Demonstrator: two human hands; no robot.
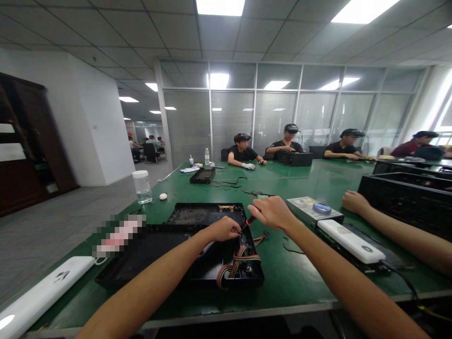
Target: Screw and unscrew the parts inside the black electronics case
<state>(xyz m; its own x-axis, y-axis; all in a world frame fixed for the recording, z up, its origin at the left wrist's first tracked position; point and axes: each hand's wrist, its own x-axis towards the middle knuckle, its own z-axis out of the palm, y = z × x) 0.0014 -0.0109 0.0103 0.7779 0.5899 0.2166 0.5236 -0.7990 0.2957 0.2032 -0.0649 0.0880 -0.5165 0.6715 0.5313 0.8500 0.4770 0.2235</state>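
Observation:
My right hand [271, 212] is closed around a screwdriver [250, 220] with a dark handle and an orange-red ring, its thin shaft slanting down to the left. Close to the shaft's lower end, the fingers of my left hand [224, 229] are pinched together; what they hold, if anything, is too small to make out. Both hands are over the right side of an open black casing [151, 242] lying on the table. Striped multicoloured wires [243, 258] are bundled in the casing's near right corner. Behind it lies another black panel [197, 214] with a brass-coloured part.
On the green table [278, 278] stand a jar of clear liquid [142, 188] at left and a silver box [310, 210] with a blue ring [322, 207] at right. A white device [351, 241] lies nearby. A co-worker's arm [391, 226] rests at right; several people sit beyond.

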